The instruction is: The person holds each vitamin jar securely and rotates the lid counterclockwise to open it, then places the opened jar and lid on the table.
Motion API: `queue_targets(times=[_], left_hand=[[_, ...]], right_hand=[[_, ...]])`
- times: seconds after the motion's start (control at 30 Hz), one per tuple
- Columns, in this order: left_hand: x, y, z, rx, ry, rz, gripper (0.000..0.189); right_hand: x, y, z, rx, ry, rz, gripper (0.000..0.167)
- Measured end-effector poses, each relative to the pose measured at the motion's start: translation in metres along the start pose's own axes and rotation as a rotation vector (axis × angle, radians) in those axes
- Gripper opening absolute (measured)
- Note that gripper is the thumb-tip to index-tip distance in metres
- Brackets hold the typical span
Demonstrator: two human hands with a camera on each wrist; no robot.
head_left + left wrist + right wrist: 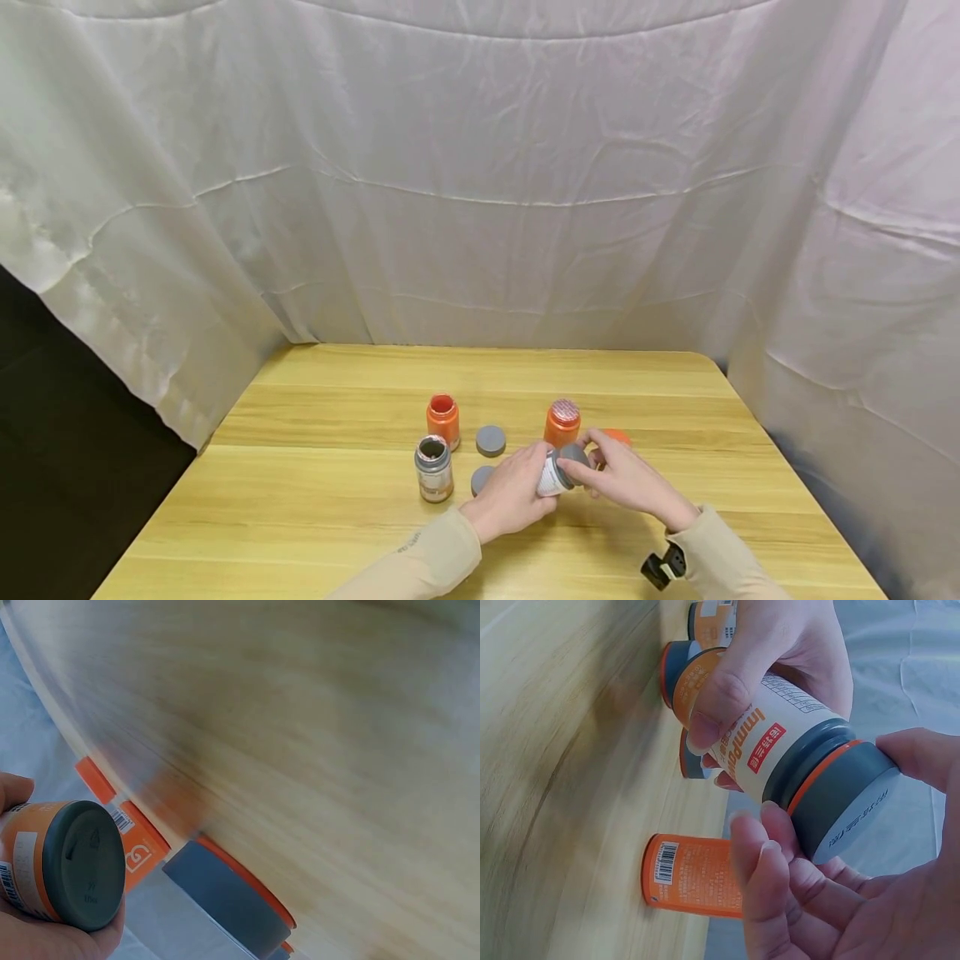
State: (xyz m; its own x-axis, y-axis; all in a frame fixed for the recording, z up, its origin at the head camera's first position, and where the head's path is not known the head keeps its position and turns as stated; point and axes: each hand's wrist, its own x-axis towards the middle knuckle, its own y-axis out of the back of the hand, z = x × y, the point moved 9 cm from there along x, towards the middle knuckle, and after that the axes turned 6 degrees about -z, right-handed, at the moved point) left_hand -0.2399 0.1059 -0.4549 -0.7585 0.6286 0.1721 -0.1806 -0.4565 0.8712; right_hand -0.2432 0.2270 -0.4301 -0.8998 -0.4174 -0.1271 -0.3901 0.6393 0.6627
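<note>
My left hand [512, 493] grips a grey supplement bottle [776, 727] with a white and orange label, held tilted over the table. In the left wrist view the bottle's dark grey base [86, 864] faces the camera. My right hand [626, 473] pinches the grey screw cap [847, 802] at its mouth between thumb and fingers. An orange ring shows along the cap's edge; whether the threads are engaged I cannot tell. Just beyond the hands stands an orange bottle [562, 423] with a silvery seal on top. An orange cap [618, 436] lies behind my right hand, partly hidden.
To the left stand an open orange bottle [443, 423] and an open grey bottle [433, 468]. One grey cap [491, 441] lies near them; another grey cap [482, 478] is partly covered by my left hand. A pale curtain [495, 208] hangs behind the wooden table [300, 467].
</note>
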Motion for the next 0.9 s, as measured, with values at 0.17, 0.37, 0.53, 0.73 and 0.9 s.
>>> queue_targets(times=[0.17, 0.37, 0.53, 0.73, 0.9], left_hand=[[0.0, 0.0, -0.001, -0.001, 0.005, -0.002, 0.051], [0.0, 0.0, -0.004, 0.003, 0.013, 0.001, 0.052], [0.0, 0.0, -0.005, 0.0, 0.016, 0.005, 0.053], [0.0, 0.0, -0.006, -0.006, 0.018, 0.005, 0.053], [-0.001, 0.0, -0.006, 0.004, 0.005, 0.016, 0.053]], right_hand=[[-0.001, 0.002, -0.004, -0.026, 0.053, 0.013, 0.044], [-0.002, 0.005, -0.006, -0.067, 0.104, 0.042, 0.044], [-0.002, 0.006, -0.007, -0.101, 0.129, 0.06, 0.046], [-0.004, 0.005, -0.015, -0.101, 0.233, 0.049, 0.042], [-0.005, 0.003, -0.019, -0.088, 0.273, 0.03, 0.042]])
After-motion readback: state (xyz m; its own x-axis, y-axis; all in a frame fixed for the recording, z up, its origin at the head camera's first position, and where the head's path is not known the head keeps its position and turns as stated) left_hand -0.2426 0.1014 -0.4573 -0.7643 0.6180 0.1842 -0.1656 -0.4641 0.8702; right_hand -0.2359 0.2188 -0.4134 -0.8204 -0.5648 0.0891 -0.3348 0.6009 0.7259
